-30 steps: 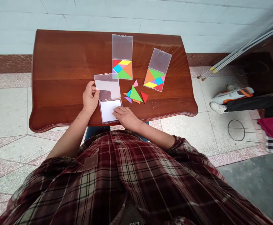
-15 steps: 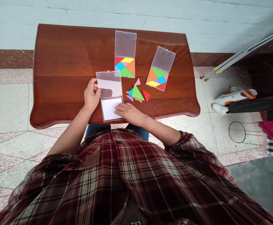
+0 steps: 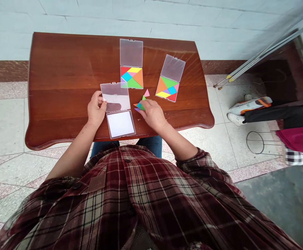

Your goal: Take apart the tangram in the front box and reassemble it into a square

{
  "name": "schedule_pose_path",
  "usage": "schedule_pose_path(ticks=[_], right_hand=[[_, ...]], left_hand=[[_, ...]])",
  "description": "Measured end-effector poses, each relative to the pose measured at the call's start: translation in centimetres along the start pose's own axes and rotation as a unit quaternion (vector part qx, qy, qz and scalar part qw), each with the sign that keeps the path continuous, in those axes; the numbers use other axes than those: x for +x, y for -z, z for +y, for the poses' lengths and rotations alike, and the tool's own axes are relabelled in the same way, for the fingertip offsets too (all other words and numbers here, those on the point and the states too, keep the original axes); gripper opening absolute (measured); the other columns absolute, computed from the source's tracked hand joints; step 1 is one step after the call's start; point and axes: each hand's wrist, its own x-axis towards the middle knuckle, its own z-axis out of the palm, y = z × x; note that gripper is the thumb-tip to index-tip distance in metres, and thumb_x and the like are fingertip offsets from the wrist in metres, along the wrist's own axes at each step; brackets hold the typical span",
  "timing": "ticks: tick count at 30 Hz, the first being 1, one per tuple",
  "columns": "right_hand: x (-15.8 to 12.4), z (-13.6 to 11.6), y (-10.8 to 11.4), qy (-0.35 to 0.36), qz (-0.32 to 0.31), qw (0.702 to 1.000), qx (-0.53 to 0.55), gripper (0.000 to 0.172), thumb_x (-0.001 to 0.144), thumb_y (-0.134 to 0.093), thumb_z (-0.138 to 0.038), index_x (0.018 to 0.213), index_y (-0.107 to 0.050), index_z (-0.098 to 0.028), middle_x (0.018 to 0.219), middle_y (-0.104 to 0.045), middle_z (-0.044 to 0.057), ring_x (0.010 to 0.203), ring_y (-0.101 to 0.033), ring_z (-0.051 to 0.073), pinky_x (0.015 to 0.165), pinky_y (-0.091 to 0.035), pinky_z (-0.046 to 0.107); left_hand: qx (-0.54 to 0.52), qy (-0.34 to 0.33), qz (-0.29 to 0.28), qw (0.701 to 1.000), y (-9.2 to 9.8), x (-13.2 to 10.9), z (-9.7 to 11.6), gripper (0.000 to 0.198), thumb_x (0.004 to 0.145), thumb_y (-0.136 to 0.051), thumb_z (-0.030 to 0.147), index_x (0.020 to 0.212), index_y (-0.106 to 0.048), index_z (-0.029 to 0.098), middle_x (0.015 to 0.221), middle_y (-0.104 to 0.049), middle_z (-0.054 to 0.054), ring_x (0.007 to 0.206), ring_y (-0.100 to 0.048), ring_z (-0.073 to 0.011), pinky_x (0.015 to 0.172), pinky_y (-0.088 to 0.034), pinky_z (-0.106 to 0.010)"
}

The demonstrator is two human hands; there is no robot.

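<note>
An open clear plastic case [image 3: 121,124] with a white inside lies near the front edge of a brown wooden table [image 3: 63,76]. My left hand [image 3: 95,109] pinches the left edge of its raised lid [image 3: 115,97]. My right hand [image 3: 153,113] lies over a small heap of loose coloured tangram pieces [image 3: 140,105] right of the case, fingers curled on them; a pink triangle [image 3: 146,93] lies just beyond. Whether a piece is gripped is hidden.
Two more open cases hold filled tangram squares: one at the table's back middle [image 3: 132,77], one to the right [image 3: 167,89]. On the floor at right are a shoe [image 3: 250,105], a wire ring stand [image 3: 255,142] and leaning poles [image 3: 258,57].
My right hand has left the white inside of the front case and moved right and forward onto the loose pieces. My left hand stays on the lid.
</note>
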Motion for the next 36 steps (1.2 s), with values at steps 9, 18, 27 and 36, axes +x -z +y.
schedule_pose_path(ticks=[9,18,27,36], right_hand=[[1.9,2.7,-0.8,-0.047,-0.075,0.996,-0.019,0.054,0.087,-0.061,-0.024,0.139,-0.051,-0.01,0.125,-0.06,0.021,0.11,-0.058,0.033,0.095,-0.047,0.046],[1.2,4.0,-1.0,-0.034,-0.027,0.996,0.076,0.041,0.089,-0.058,-0.023,0.129,-0.059,-0.014,0.124,-0.063,0.015,0.108,-0.059,0.029,0.092,-0.05,0.042],[1.4,4.1,-1.4,-0.033,0.046,0.998,0.019,0.035,0.1,-0.037,-0.028,0.119,-0.064,-0.015,0.104,-0.069,0.014,0.095,-0.063,0.023,0.084,-0.049,0.034],[-0.2,2.8,0.0,-0.087,0.128,0.967,0.204,0.031,0.096,-0.039,-0.034,0.102,-0.066,-0.019,0.089,-0.069,0.006,0.083,-0.062,0.021,0.076,-0.049,0.033]], left_hand=[[0.0,0.017,-0.004,1.0,0.1,-0.1,0.7,0.038,0.082,-0.063,0.03,0.119,-0.056,0.024,0.083,-0.066,0.001,0.072,-0.063,-0.0145,0.077,-0.056,-0.033],[-0.004,0.022,-0.004,1.0,0.1,-0.1,1.0,0.037,0.081,-0.059,0.023,0.117,-0.056,0.025,0.082,-0.066,0.002,0.07,-0.061,-0.0139,0.075,-0.055,-0.031],[-0.001,0.029,0.001,1.0,0.1,-0.1,1.4,0.038,0.077,-0.058,0.02,0.115,-0.056,0.024,0.079,-0.064,0.003,0.069,-0.061,-0.0141,0.073,-0.054,-0.03],[-0.014,0.028,0.012,0.999,-0.1,-0.1,0.8,0.036,0.08,-0.06,0.03,0.116,-0.055,0.024,0.08,-0.065,0.002,0.069,-0.061,-0.0134,0.069,-0.052,-0.027]])
